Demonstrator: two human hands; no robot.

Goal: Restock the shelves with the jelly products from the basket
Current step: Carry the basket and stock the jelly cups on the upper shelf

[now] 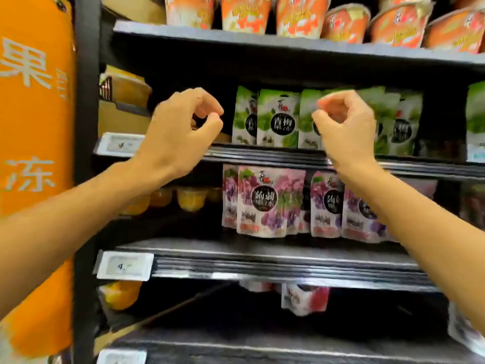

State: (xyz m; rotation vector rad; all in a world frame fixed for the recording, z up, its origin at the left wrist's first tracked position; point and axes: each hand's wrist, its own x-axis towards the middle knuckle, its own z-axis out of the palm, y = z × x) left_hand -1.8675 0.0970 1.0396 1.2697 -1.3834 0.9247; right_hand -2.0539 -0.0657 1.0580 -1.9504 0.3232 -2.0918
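Green jelly pouches (278, 118) stand in a row on the middle shelf (262, 152). Purple jelly pouches (267, 200) stand on the shelf below. My left hand (181, 132) is raised before the dark gap left of the green pouches, fingers curled toward the thumb, with nothing in it. My right hand (343, 127) hovers in front of the green row in a similar curled pose; I see no pouch between its fingers. The basket is out of view.
Orange-lidded cups (343, 22) line the top shelf. Yellow jelly cups (191, 198) sit left of the purple pouches. An orange sign panel (34, 127) flanks the rack's black post. A red-and-white pouch (304, 298) lies on a lower shelf. Price tags (126, 265) hang on the shelf edges.
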